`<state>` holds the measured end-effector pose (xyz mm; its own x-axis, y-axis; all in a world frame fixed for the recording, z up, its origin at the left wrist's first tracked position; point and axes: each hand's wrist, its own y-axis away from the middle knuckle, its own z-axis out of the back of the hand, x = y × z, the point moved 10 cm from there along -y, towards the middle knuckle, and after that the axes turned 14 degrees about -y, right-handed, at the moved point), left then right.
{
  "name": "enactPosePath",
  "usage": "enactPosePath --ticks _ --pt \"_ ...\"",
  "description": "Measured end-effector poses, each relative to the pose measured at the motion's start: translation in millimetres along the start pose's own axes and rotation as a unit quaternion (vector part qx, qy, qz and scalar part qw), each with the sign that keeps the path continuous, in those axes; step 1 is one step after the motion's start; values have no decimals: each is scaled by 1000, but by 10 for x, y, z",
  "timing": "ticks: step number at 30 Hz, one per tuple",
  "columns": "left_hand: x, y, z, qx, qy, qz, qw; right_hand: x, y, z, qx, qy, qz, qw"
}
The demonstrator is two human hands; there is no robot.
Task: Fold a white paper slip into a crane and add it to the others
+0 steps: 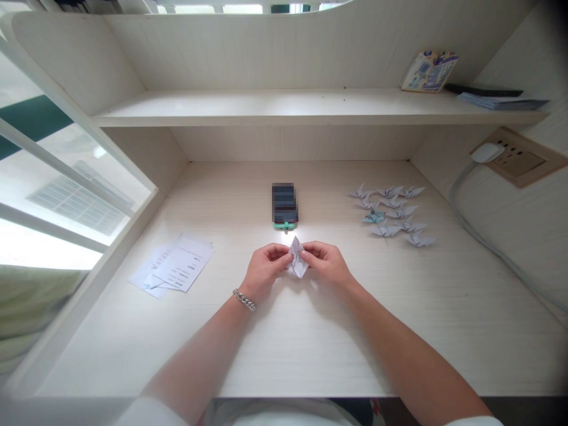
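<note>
A small diamond-shaped piece of folded paper [297,260], white with faint print, is pinched between both hands over the middle of the desk. My left hand [267,267], with a chain bracelet [244,300] at the wrist, grips its left edge between thumb and fingers. On the opposite edge, my right hand [329,261] holds it the same way. Just beyond the paper lies a phone [284,204] in a green case, its screen blurred out. Several folded paper cranes [399,212] are grouped to the right, one of them a blue crane [373,216].
Printed paper sheets [184,263] lie overlapping on the left of the desk. A shelf [248,107] crosses the back, bearing a colourful packet [429,71] and a stack of papers [501,102] at right. From the wall socket [523,157] a cable [483,245] runs down the right side.
</note>
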<state>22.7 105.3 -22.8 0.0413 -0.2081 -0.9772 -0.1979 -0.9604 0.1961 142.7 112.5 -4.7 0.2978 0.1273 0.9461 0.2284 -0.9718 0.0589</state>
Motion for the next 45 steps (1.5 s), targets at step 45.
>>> enactPosePath --ticks 45 --pt "-18 98 -157 130 -198 28 971 48 37 66 -36 -45 -22 998"
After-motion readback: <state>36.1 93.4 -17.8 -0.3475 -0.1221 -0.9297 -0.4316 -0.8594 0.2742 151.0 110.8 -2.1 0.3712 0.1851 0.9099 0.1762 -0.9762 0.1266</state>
